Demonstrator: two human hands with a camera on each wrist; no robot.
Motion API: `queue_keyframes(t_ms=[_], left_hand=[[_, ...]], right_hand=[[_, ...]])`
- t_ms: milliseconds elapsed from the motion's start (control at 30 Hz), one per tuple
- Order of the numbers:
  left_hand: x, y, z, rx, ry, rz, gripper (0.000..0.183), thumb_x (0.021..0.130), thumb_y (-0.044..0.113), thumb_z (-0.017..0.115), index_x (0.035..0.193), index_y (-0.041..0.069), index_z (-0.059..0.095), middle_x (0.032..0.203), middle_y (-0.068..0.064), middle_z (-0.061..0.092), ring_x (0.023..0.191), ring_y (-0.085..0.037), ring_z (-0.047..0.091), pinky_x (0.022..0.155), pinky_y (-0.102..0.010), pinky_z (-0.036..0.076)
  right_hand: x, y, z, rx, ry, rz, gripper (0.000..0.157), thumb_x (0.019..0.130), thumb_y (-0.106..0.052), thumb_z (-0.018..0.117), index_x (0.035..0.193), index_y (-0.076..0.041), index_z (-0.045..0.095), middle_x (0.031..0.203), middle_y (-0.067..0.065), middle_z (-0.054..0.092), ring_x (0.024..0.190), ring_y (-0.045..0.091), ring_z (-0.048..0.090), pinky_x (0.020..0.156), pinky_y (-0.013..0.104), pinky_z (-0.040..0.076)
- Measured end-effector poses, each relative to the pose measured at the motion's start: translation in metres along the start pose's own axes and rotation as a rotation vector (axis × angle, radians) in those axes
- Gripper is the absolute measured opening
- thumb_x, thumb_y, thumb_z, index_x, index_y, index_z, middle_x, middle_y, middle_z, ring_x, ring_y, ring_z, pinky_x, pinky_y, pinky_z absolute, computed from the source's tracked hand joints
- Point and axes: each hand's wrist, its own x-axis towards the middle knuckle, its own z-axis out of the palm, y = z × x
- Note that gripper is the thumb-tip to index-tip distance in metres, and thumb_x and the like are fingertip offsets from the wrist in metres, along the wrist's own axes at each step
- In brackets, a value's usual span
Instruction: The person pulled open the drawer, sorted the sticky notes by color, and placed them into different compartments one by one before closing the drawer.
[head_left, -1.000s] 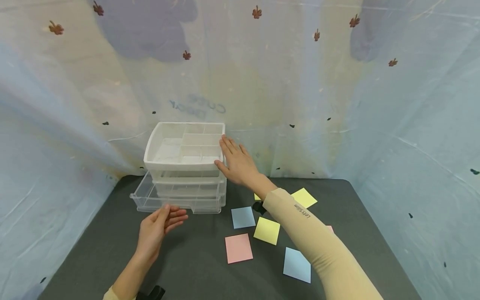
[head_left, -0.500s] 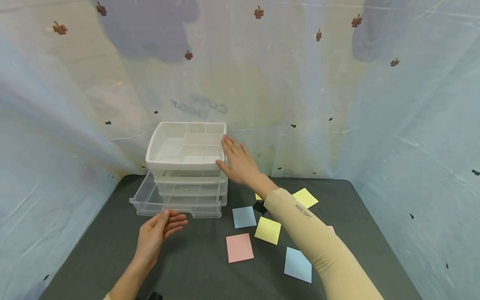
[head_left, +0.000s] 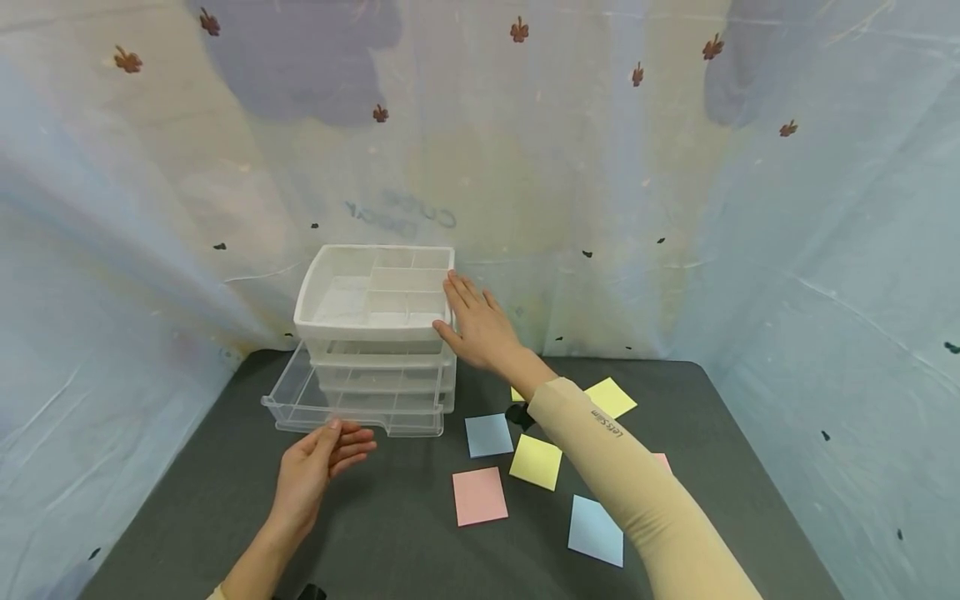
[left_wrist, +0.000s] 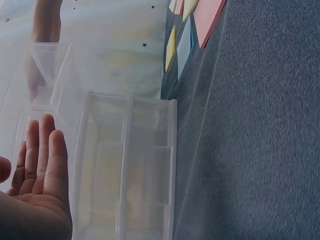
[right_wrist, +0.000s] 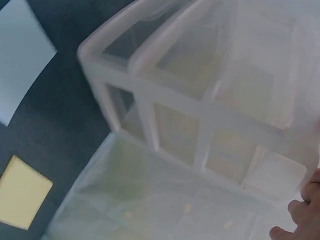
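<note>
A white drawer organizer [head_left: 351,292] with a divided tray on top stands at the back left of the table. Its clear plastic drawer [head_left: 300,400] is pulled out toward me. At the front lip of that drawer, my left hand [head_left: 307,467] holds on with thumb and fingertips; the exact contact is partly hidden. In the left wrist view the fingers [left_wrist: 45,160] look fairly straight beside the clear plastic. My right hand [head_left: 480,329] rests with extended fingers against the organizer's right side. Only bits of its fingers [right_wrist: 300,210] show in the right wrist view.
Several sticky notes lie on the dark table [head_left: 405,542] to the right: a pink note [head_left: 480,497], a blue note [head_left: 489,435], a yellow note [head_left: 536,462] and another blue note [head_left: 595,531]. A patterned curtain [head_left: 525,167] hangs behind and along both sides.
The clear drawer has slid slightly farther out, and my left hand has moved toward me with it. Over the last half second both stay nearly still. The right hand keeps its place.
</note>
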Motion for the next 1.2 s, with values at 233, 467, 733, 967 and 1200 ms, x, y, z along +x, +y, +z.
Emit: queue_keyframes(t_ms=[233, 467, 733, 967, 1200], left_hand=[[-0.002, 0.003, 0.0, 0.094, -0.013, 0.044, 0.058, 0.112, 0.039, 0.046, 0.131, -0.013, 0.061, 0.118, -0.018, 0.075, 0.102, -0.019, 0.076, 0.089, -0.036, 0.063], [-0.005, 0.006, -0.006, 0.245, -0.05, 0.074, 0.054, 0.113, 0.042, 0.042, 0.138, -0.002, 0.063, 0.127, -0.018, 0.072, 0.107, -0.017, 0.074, 0.088, -0.032, 0.063], [-0.015, 0.015, -0.016, 0.38, -0.056, 0.156, 0.042, 0.114, 0.032, 0.045, 0.14, 0.006, 0.063, 0.129, -0.013, 0.072, 0.108, -0.015, 0.073, 0.086, -0.031, 0.062], [-0.023, 0.028, -0.022, 0.52, -0.016, 0.298, 0.035, 0.114, 0.022, 0.047, 0.139, 0.006, 0.064, 0.128, -0.011, 0.073, 0.104, -0.004, 0.071, 0.081, -0.023, 0.06], [-0.031, 0.052, -0.027, 0.584, 0.055, 0.459, 0.03, 0.11, 0.008, 0.053, 0.137, 0.007, 0.066, 0.124, -0.008, 0.074, 0.099, 0.0, 0.07, 0.078, -0.015, 0.057]], right_hand=[[0.001, 0.002, -0.002, 0.065, -0.005, 0.007, 0.077, 0.11, -0.05, 0.047, 0.168, -0.011, 0.015, 0.176, 0.002, 0.007, 0.161, 0.025, 0.012, 0.13, 0.053, 0.015], [-0.007, 0.0, -0.01, 0.145, 0.069, -0.007, 0.073, 0.109, -0.04, 0.055, 0.167, -0.01, 0.023, 0.175, 0.005, 0.016, 0.158, 0.029, 0.024, 0.127, 0.053, 0.024], [-0.026, 0.004, -0.011, 0.268, 0.231, -0.061, 0.066, 0.107, -0.031, 0.058, 0.163, -0.007, 0.033, 0.171, 0.007, 0.026, 0.154, 0.029, 0.033, 0.124, 0.049, 0.034], [-0.056, 0.015, -0.001, 0.336, 0.332, -0.077, 0.06, 0.106, -0.026, 0.059, 0.16, -0.008, 0.04, 0.168, 0.007, 0.035, 0.152, 0.026, 0.037, 0.12, 0.048, 0.039], [-0.087, 0.024, 0.011, 0.403, 0.373, -0.04, 0.058, 0.105, -0.025, 0.06, 0.158, -0.008, 0.043, 0.166, 0.007, 0.039, 0.15, 0.028, 0.04, 0.116, 0.054, 0.043]])
